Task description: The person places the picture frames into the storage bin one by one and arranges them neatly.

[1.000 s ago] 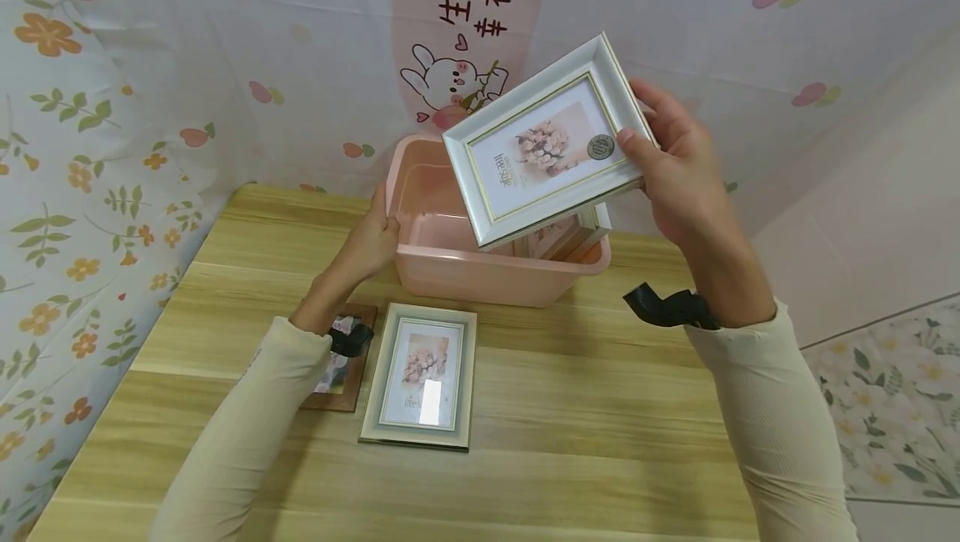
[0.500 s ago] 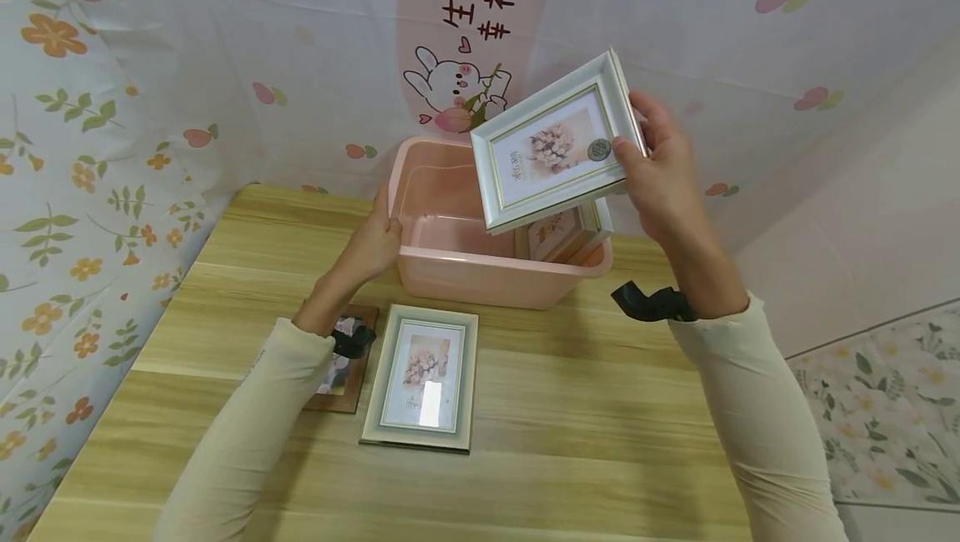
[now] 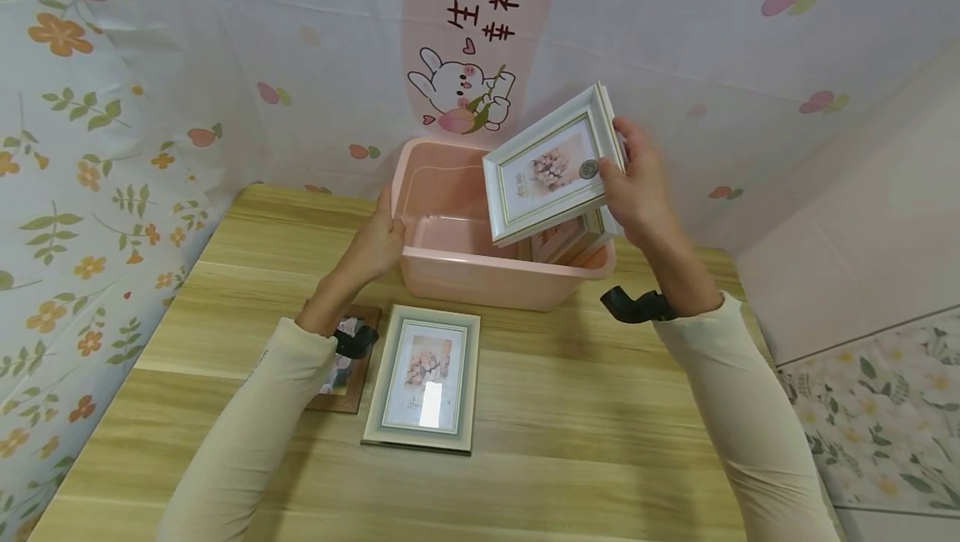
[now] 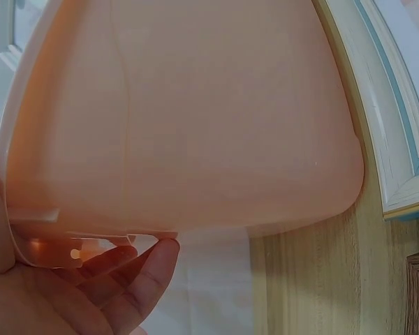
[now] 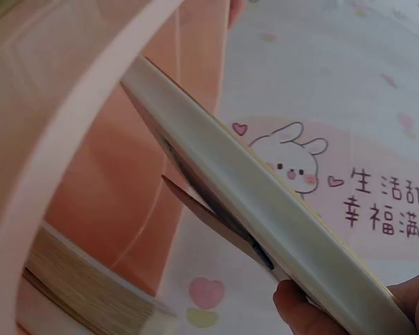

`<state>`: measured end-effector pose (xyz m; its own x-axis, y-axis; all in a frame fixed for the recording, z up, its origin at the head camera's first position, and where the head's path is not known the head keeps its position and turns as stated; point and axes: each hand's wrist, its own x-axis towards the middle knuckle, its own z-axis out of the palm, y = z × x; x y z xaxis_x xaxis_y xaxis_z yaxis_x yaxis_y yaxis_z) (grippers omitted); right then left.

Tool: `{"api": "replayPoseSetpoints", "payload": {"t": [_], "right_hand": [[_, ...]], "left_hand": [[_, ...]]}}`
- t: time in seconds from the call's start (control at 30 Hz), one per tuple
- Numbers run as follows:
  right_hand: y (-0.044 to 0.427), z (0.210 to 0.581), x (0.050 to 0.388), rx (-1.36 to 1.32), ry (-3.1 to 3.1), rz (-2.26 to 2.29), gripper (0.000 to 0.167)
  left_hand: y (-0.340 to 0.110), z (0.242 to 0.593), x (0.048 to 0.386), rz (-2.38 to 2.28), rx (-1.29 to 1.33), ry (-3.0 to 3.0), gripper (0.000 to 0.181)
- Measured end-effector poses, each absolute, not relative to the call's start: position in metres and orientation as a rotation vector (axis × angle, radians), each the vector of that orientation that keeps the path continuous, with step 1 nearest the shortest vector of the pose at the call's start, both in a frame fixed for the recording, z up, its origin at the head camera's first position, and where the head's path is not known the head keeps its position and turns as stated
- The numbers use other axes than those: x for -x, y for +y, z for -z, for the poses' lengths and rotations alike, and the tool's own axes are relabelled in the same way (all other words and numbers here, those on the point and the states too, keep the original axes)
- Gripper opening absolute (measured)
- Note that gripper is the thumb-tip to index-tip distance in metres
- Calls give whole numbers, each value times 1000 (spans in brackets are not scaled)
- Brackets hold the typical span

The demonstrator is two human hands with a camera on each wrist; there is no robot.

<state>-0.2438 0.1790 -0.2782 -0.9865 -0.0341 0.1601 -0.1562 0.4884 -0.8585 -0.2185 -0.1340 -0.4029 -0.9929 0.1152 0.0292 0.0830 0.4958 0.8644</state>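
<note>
A person's right grip (image 3: 640, 190) holds a white, flat, boxy picture frame with thin gold lines (image 3: 551, 171). The frame is up in the air, tilted, over the right part of a pink plastic tub (image 3: 487, 282). Whether it touches the tub is hard to tell. The right grip is closed on the frame's right edge, with the thumb on the front and fingers behind.

The person's left grip (image 3: 372, 243) is closed too, pinching the left rim of the tub. Inside the tub, on the right, leans another frame with a brown edge and a pale corner (image 3: 557, 239), partly hidden. Nearer on the table (image 3: 600, 442) lie a cream frame with a grey-green inside border (image 3: 422, 375) and, to its left, a brown wooden frame (image 3: 341, 402).

The white frame looks stiff and not very heavy. Its smooth sides could be slippery, and the front could crack if it is glass. The thick edge seems the best place to hold. The thin brown flap (image 5: 209, 216) at the back looks bendy, so pulling on it might hurt it.
</note>
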Motion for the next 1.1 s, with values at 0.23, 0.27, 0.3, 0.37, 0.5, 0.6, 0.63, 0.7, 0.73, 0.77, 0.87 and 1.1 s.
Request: {"api": "replayPoseSetpoints", "payload": {"t": [0.23,0.27,0.3,0.37,0.5,0.6,0.63,0.7,0.73,0.77,0.87,1.1], "right_hand": [[178,293,247,-160,-2696,-1317,59],[178,295,247,-162,-2707,-1295,59],[178,296,247,-161,-2716,-1276,59],[177,298,247,-166,-2738,-1233,59],[176,302,249,-200,-2756,-1162,59],[174,306,250,-243,-2745,-1114,59],[174,307,251,-255,-2740,-1101,58],[174,310,252,-273,-2730,-1076,58],[174,311,252,-273,-2728,-1066,58],[174,312,253,-274,-2728,-1057,57],[175,316,254,-268,-2725,-1044,57],[175,326,257,-325,-2700,-966,53]], "left_hand": [[-134,403,218,-1558,-169,2673,61],[-134,403,218,-1557,-166,2672,62],[-134,403,218,-1556,-165,2671,61],[-134,403,218,-1556,-165,2670,62],[-134,403,218,-1548,-168,2678,62],[-134,403,218,-1547,-170,2683,61],[-134,404,218,-1547,-170,2685,61],[-134,404,218,-1557,-171,2679,61],[-134,405,218,-1568,-176,2672,61],[-134,405,218,-1577,-182,2665,61],[-133,407,219,-1597,-197,2655,61],[-134,405,218,-1596,-194,2660,62]]}}
